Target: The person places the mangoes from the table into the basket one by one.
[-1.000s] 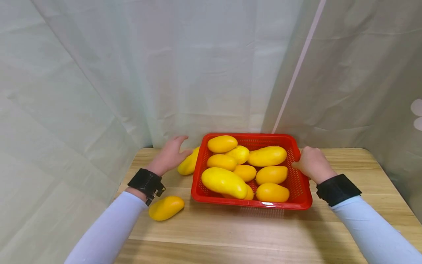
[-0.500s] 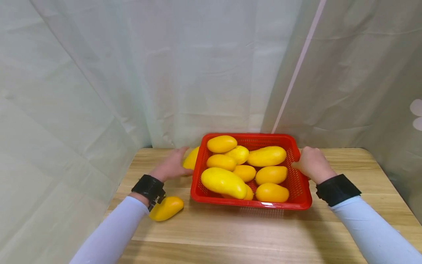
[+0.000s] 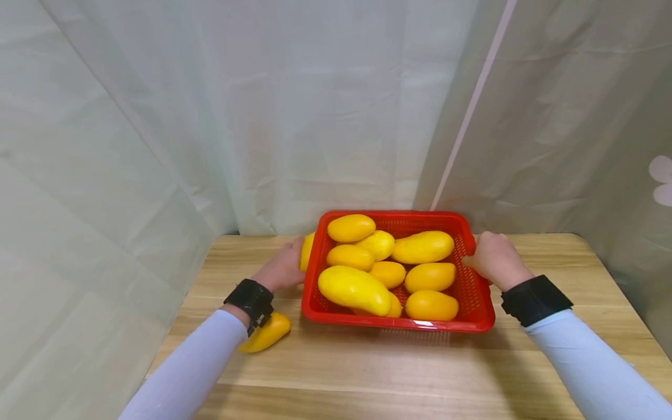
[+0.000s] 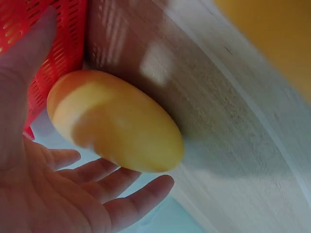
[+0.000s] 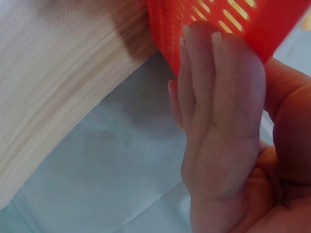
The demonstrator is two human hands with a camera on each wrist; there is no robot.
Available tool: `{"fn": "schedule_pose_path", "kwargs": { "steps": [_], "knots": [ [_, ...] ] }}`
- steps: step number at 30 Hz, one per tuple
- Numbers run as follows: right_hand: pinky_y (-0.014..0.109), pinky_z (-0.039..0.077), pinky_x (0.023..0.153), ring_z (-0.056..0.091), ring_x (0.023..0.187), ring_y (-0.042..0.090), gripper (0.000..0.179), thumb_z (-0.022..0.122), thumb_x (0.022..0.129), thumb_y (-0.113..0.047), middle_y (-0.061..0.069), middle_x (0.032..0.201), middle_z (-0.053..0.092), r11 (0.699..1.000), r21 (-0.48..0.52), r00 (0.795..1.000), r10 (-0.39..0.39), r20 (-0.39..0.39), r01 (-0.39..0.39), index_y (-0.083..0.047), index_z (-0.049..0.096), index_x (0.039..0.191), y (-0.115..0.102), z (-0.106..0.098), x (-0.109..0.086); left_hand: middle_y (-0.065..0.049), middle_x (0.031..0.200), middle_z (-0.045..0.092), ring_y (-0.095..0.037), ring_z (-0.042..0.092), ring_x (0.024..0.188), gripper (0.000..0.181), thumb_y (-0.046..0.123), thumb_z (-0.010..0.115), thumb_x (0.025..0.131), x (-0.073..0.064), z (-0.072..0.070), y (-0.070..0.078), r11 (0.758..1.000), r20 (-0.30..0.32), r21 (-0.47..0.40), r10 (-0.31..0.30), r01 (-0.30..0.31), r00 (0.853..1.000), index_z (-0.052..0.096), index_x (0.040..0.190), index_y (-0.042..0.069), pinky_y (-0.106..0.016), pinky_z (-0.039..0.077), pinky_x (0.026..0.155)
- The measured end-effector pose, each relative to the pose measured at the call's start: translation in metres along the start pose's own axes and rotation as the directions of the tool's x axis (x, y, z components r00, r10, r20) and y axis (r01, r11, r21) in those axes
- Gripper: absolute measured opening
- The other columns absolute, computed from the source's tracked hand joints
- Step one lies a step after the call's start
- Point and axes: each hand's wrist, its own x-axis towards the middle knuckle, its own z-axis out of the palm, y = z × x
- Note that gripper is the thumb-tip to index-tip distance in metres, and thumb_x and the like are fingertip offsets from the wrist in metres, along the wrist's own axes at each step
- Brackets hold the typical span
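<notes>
A red plastic basket [image 3: 397, 326] holds several yellow mangoes [image 3: 422, 247]. My right hand [image 3: 497, 261] grips its right rim; in the right wrist view the fingers [image 5: 226, 87] lie along the outer wall, with the thumb on the other side. Left of the basket, one loose mango [image 4: 116, 121] lies by the perforated wall and is mostly hidden behind my left hand [image 3: 283, 268] and the rim in the head view. The left fingers are spread and loosely bent against that mango's side, with the thumb near the basket wall.
Another mango [image 3: 272, 333] lies on the wooden table [image 3: 336, 373] below the left wrist, partly covered by the black wrist strap [image 3: 252, 304]. Pale curtains [image 3: 325, 116] hang behind the table and at both sides.
My left hand has moved right and down to the loose mango, which has shifted right, further behind the basket's left rim. The right hand keeps its hold on the basket.
</notes>
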Motion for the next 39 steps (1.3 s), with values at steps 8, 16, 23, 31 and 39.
{"fn": "schedule_pose_path", "kwargs": {
  "steps": [8,16,23,31,39],
  "knots": [
    [0.027,0.049,0.05,0.055,0.053,0.018,0.035,0.068,0.083,-0.022,0.01,0.073,0.057,1.0,0.016,1.0,0.005,0.008,-0.005,0.005,0.054,0.1,-0.001,-0.001,-0.002,-0.009,0.118,0.047,-0.023,0.046,0.098,0.099,0.049,0.073,0.072,0.006,0.003,0.003,0.997,0.008,0.01,-0.077,0.076,0.997,0.02,0.146,0.01,-0.042,0.042,0.09],
    [0.027,0.049,0.05,0.055,0.053,0.018,0.036,0.069,0.082,-0.022,0.01,0.072,0.057,1.0,0.006,1.0,0.0,0.003,0.0,0.005,0.054,0.1,0.0,0.0,-0.001,-0.006,0.097,0.052,-0.021,0.051,0.083,0.083,0.047,0.073,0.073,0.013,0.0,0.006,0.996,0.029,0.014,-0.087,0.087,0.996,0.03,0.134,0.009,-0.034,0.045,0.079],
    [0.027,0.049,0.049,0.055,0.052,0.018,0.035,0.068,0.082,-0.022,0.01,0.071,0.056,1.0,-0.008,1.0,-0.011,0.003,0.011,0.005,0.053,0.099,-0.001,-0.002,0.0,-0.007,0.092,0.053,-0.021,0.051,0.08,0.074,0.047,0.069,0.077,0.017,-0.006,0.008,0.995,0.051,0.037,-0.097,0.095,0.994,0.034,0.127,0.007,-0.032,0.044,0.076],
    [0.027,0.049,0.05,0.055,0.053,0.018,0.035,0.068,0.083,-0.022,0.01,0.072,0.058,1.0,0.013,1.0,0.018,0.024,-0.018,0.005,0.054,0.098,-0.003,-0.001,-0.003,-0.006,0.088,0.053,-0.022,0.051,0.08,0.065,0.051,0.066,0.079,0.018,-0.008,0.006,0.993,0.07,0.034,-0.111,0.109,0.991,0.038,0.12,0.009,-0.033,0.044,0.074],
    [0.028,0.05,0.05,0.055,0.053,0.019,0.035,0.068,0.083,-0.024,0.009,0.073,0.058,0.999,0.025,0.999,0.026,0.03,-0.027,0.004,0.054,0.098,-0.002,-0.001,-0.004,-0.006,0.086,0.054,-0.022,0.051,0.076,0.054,0.052,0.068,0.076,0.015,-0.012,0.002,0.991,0.097,0.022,-0.133,0.131,0.986,0.05,0.107,0.012,-0.032,0.043,0.069]
  ]
}}
